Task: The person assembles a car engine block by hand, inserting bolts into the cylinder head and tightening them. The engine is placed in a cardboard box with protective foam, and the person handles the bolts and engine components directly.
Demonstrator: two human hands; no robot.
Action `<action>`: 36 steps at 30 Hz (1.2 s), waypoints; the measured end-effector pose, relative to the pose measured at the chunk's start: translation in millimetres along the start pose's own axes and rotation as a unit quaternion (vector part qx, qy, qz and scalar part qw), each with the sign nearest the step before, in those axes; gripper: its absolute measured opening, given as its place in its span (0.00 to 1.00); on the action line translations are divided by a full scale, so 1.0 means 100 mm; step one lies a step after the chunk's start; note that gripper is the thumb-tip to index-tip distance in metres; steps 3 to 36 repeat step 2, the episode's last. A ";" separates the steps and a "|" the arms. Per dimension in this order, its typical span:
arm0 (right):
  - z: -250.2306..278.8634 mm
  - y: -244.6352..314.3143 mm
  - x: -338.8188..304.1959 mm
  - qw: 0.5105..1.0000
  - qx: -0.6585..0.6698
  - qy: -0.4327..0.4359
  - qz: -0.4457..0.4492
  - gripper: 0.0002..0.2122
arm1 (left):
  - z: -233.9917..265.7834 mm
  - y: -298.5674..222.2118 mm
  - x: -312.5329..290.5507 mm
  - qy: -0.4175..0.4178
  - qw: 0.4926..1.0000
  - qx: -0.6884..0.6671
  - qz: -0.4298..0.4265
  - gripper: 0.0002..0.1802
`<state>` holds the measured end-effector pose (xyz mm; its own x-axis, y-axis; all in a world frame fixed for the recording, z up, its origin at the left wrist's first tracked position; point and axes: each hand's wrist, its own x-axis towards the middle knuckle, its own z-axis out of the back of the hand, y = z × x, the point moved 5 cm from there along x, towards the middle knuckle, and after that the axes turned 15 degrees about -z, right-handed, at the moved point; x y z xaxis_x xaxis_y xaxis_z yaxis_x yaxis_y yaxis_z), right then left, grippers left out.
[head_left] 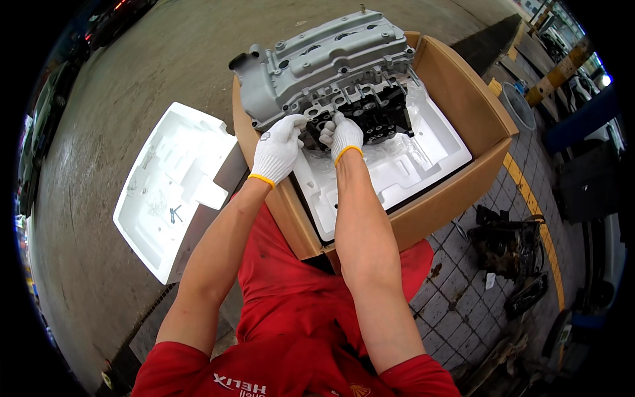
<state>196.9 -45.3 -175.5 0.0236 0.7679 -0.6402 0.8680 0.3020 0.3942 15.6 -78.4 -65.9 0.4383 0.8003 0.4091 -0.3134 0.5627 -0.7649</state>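
Note:
A grey and black car engine sits tilted in an open cardboard box lined with a white foam tray. My left hand, in a white knit glove with a yellow cuff, is at the engine's near side, fingers curled in a pinch by the lower edge of the grey head. Close beside it my right hand, gloved alike, has its fingers bent against the port face. Whatever the fingertips hold is too small or hidden to make out. Clear plastic film lies under the engine.
Left of the box stands a white foam lid with a few small dark bolts in it. Greasy dark engine parts lie on the tiled floor to the right. A grey bucket and a yellow post stand at the far right.

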 end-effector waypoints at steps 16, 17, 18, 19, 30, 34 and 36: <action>0.06 0.03 0.13 1.000 0.012 0.008 -0.021 0.11 | -0.02 -0.03 0.03 0.006 1.000 0.003 0.005 0.17; 0.06 0.03 0.13 1.000 0.012 0.008 -0.021 0.11 | -0.02 -0.03 0.03 0.006 1.000 0.003 0.005 0.17; 0.06 0.03 0.13 1.000 0.012 0.008 -0.021 0.11 | -0.02 -0.03 0.03 0.006 1.000 0.003 0.005 0.17; 0.06 0.03 0.13 1.000 0.012 0.008 -0.021 0.11 | -0.02 -0.03 0.03 0.006 1.000 0.003 0.005 0.17; 0.06 0.03 0.13 1.000 0.012 0.008 -0.021 0.11 | -0.02 -0.03 0.03 0.006 1.000 0.003 0.005 0.17; 0.06 0.03 0.13 1.000 0.012 0.008 -0.021 0.11 | -0.02 -0.03 0.03 0.006 1.000 0.003 0.005 0.17; 0.06 0.03 0.13 1.000 0.012 0.008 -0.021 0.11 | -0.02 -0.03 0.03 0.006 1.000 0.003 0.005 0.17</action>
